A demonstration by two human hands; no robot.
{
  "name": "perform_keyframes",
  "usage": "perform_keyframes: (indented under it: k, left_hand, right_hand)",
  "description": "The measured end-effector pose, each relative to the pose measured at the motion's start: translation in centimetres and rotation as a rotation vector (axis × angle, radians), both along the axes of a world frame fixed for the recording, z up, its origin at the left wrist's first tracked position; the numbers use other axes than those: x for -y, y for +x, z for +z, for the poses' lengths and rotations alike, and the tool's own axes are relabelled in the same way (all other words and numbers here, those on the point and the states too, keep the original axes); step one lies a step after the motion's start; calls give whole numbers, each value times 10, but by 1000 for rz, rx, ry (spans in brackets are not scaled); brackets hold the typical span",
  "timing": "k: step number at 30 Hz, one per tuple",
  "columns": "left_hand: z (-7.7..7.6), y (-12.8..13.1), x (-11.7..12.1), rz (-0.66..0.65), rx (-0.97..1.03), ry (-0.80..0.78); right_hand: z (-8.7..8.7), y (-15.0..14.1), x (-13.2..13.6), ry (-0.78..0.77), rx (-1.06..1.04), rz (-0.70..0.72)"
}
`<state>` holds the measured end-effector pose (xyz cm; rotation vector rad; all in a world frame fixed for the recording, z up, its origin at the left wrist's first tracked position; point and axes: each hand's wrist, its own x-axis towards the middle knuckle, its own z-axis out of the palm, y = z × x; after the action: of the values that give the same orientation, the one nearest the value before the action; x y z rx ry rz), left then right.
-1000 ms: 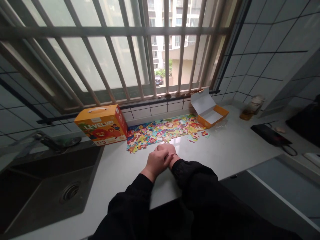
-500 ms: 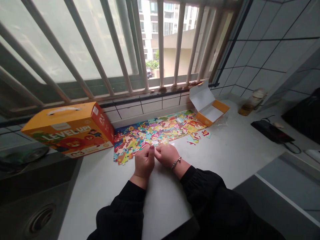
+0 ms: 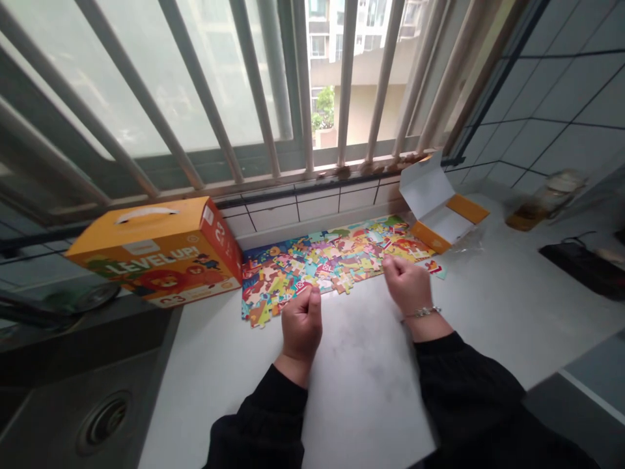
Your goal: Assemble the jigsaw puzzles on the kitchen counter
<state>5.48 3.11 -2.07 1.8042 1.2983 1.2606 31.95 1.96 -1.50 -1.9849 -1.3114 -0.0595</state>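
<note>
My left hand (image 3: 303,326) is closed in a fist, thumb uppermost, at the near edge of a heap of colourful jigsaw pieces (image 3: 288,277). Whatever it may hold is hidden by the fingers. Further right, my right hand (image 3: 409,286), with a bracelet at the wrist, is also closed, next to the heap's right front edge. Its fingers hide anything inside them. The pieces lie on a long printed picture sheet (image 3: 398,221) along the wall. A few loose pieces (image 3: 432,266) show just beyond my right hand, which partly covers that spot.
An orange carton with a handle (image 3: 156,257) stands left of the pieces, near a sink (image 3: 102,417). An open orange box (image 3: 444,218) with clear plastic is at the back right. Farther right are a jar (image 3: 541,202) and a black device (image 3: 581,267). Window bars rise behind.
My hands were together at the heap's front edge. They are now apart, the right one having moved right to the loose pieces. The view has shifted, too.
</note>
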Motion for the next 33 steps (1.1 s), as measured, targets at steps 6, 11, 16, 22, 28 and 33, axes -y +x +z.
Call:
perform_keyframes:
  k: [6, 11, 16, 22, 28, 33]
  left_hand:
    - [4, -9, 2, -5, 6, 70]
    - [4, -32, -8, 71, -198, 187]
    - [-1, -72, -41, 276, -423, 208]
    - [-13, -109, -64, 402, -601, 102]
    - [-18, -118, -67, 413, -645, 7]
    - [-20, -117, -69, 431, -629, -57]
  right_hand:
    - [-15, 91, 22, -309, 203, -515]
    - [-28, 110, 28, -573, 129, -480]
    - [-25, 109, 21, -599, 103, -401]
    - [-24, 109, 17, -589, 54, -450]
    - [-29, 117, 13, -566, 23, -410]
    - [-32, 118, 11, -548, 26, -423]
